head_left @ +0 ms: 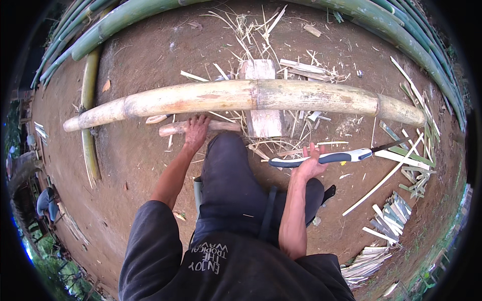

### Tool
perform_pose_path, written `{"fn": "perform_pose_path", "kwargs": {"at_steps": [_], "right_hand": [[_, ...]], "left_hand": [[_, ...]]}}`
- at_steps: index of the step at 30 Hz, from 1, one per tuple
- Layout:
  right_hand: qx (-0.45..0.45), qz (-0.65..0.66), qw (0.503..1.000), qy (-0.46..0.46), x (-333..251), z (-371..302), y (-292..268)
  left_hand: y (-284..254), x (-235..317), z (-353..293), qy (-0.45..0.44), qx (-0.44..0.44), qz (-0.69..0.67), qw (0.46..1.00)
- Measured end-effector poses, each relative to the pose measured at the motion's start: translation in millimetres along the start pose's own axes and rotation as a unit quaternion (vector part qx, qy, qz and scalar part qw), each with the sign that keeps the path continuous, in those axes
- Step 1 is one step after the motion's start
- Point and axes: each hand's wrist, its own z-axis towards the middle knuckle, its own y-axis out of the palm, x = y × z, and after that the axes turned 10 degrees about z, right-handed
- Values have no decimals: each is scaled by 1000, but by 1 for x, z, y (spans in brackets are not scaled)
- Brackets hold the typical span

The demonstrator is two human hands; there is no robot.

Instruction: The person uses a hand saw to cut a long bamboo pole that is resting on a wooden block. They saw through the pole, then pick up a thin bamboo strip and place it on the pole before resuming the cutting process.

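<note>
A thick, pale bamboo pole [201,97] lies crosswise in front of me, its middle on a squared wooden block [266,124]. My left hand [196,133] is closed over a short round piece of wood [223,126] on the ground, just on my side of the pole. In my right hand [311,164] is a hand saw [346,157] with a white and dark blue handle. The handle crosses the palm, with the fingers loosely around it. Its dark blade points right, toward the pole's right end, and is apart from the pole.
Green bamboo poles [130,17] curve along the far side. Another bamboo pole [89,80] passes beneath the pale pole's left end. Split bamboo strips [391,218] and shavings [256,37] litter the dirt. Far left, a person [46,203] bends down.
</note>
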Motion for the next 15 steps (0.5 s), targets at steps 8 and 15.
{"fn": "perform_pose_path", "kwargs": {"at_steps": [8,15], "right_hand": [[30,79,989,119,61,9,14],[16,86,982,166,100,11,34]], "left_hand": [[-56,44,-10,-178,89,-299,933],[-99,163,17,-130,-79,-688,709]]}}
